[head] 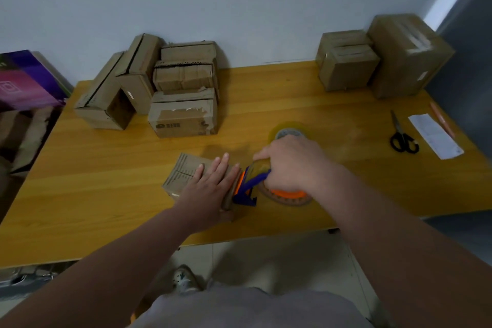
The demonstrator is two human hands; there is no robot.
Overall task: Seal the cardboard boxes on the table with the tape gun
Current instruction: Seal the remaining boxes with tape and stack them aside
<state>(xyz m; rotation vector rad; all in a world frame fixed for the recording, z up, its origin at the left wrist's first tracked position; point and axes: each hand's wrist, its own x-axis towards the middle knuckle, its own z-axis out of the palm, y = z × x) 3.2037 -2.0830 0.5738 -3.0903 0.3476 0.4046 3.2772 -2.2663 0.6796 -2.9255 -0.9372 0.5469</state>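
Observation:
A small cardboard box [183, 173] lies near the front middle of the wooden table [292, 93]. My left hand [210, 186] presses flat on its top with straight fingers. My right hand [295, 162] grips the blue and orange tape gun [250, 186], whose front end sits against the box's right edge. The gun's tape roll [286, 196] shows below my right hand. A pile of several cardboard boxes [183, 112] stands at the back left. Two more cardboard boxes [346, 66] with tape on them stand at the back right.
A spare roll of clear tape [288, 129] lies just behind my right hand. Black scissors [402, 136], a white paper slip [434, 136] and an orange pen [442, 121] lie at the right edge. A purple carton [26, 80] stands left of the table.

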